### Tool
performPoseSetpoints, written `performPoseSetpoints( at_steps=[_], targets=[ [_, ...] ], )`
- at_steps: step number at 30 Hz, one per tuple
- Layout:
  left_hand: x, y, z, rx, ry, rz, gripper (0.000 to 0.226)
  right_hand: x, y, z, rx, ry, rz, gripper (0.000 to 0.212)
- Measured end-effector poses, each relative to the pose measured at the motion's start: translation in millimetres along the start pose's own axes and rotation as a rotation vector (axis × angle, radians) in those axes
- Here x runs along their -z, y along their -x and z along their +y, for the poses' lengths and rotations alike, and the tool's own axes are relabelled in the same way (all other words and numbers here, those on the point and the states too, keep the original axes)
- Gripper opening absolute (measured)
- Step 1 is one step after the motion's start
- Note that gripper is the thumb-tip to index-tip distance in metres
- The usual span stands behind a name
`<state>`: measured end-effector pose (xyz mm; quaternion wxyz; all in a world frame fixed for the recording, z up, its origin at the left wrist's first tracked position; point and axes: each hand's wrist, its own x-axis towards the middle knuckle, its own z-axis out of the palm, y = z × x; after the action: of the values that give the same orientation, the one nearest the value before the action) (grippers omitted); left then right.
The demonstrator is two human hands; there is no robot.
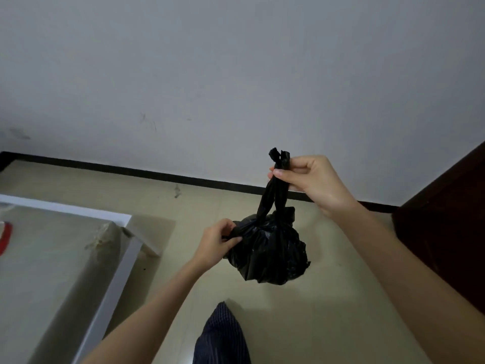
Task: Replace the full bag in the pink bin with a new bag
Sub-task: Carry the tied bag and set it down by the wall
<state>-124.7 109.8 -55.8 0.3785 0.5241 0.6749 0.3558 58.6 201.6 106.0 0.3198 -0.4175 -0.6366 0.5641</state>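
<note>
A plain wall fills the upper view and meets a beige floor at a dark skirting strip. At the left stands a white-framed worktop, its surface covered in clear film. The pink bin is nowhere in view, so how it stands cannot be told.

The full black bag hangs in the air over the floor, clear of everything, which suggests it is already out of the bin and being tied shut. The right hand is closed tight around two twisted handles at their top ends and bears the whole weight; holding high keeps the plastic taut and the mouth gathered. The left hand pinches a short twisted strand at the bag's neck between thumb and fingers, likely to pull the knot snug against the load. Fitting a new bag looks not yet begun.
</note>
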Motion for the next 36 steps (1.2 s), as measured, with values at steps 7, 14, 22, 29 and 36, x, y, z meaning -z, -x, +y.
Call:
performPoseSetpoints(
  at_steps=[7,14,22,29,36],
  targets=[
    [30,-165,-35,0.014,-0.173,-0.204,0.005,0,-144,49,-0.141,-0.05,0.128,0.012],
    [-1,-315,-95,0.168,-0.174,-0.23,0.012,16,-281,137,-0.222,-0.051,0.181,0.012],
    [-63,-458,-206,0.27,-0.266,-0.346,0.02,29,-407,279,-0.277,0.039,0.111,0.014],
    [-129,-555,-321,0.378,-0.217,-0.282,0.022,24,-495,422,-0.273,0.116,0.151,0.02],
    [-175,-634,-417,0.433,-0.188,-0.113,0.021,18,-572,547,-0.339,0.085,0.292,0.021]
  ],
)
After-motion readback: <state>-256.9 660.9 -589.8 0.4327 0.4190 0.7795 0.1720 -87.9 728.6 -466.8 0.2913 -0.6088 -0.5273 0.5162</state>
